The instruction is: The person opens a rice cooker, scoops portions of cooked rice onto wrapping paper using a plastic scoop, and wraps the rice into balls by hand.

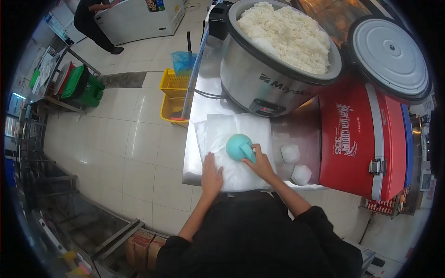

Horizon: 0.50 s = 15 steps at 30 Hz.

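A stack of thin white sheets [220,127] lies on the metal table. On it rests a round turquoise cup-like tool [238,145], bottom up, with its handle in my right hand [260,163], whose fingers are closed round it. My left hand [212,177] lies flat on the sheets, fingers stretched out, just left of the tool. Two white wrapped bundles [290,153] sit right of the stack. Behind them stands a large silver cooker [250,69], open and heaped with white rice [287,34].
A red cooler box [354,139] stands at the right, with a round grey lid [389,55] on it. Yellow baskets [174,99] are beyond the metal table's left edge [191,157]. A green bin [79,85] and a person in dark clothes [90,23] by a white freezer are farther off.
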### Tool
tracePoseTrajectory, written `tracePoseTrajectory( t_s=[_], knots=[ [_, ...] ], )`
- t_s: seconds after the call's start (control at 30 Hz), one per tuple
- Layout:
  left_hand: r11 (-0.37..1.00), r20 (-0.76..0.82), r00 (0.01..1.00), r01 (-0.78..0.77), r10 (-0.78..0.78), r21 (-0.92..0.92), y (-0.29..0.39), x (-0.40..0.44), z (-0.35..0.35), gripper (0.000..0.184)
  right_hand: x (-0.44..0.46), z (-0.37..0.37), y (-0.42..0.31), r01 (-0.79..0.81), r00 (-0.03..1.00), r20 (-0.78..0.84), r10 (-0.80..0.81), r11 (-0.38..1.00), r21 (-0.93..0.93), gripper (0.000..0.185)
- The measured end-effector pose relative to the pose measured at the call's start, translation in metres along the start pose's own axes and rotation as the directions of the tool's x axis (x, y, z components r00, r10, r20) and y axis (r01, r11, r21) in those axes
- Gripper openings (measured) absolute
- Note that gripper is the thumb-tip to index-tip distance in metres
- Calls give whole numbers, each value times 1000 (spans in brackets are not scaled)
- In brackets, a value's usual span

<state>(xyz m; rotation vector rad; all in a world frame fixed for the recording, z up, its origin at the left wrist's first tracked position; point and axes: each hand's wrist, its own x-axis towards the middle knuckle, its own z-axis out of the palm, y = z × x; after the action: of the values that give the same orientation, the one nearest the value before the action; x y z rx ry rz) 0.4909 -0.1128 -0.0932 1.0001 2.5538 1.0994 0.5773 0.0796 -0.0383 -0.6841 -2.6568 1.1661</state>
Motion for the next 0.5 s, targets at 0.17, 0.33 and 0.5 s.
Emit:
tracePoseTrajectory(
  t_s=[0.17, 0.33, 0.5],
  knots=[
    [962, -41, 984, 176, -172, 208, 32, 27, -30, 83, 42, -144, -105, 325, 923, -116, -368, 904, -279, 52],
    [941, 21, 959, 273, -283, 198, 32, 43, -36, 81, 122, -293, -170, 321, 798, -286, -531, 775, -544, 45],
    [930, 123, 931, 318, -343, 187, 29, 47, -35, 76, 188, -309, -112, 280, 941, 121, -315, 528, -802, 40]
  ],
)
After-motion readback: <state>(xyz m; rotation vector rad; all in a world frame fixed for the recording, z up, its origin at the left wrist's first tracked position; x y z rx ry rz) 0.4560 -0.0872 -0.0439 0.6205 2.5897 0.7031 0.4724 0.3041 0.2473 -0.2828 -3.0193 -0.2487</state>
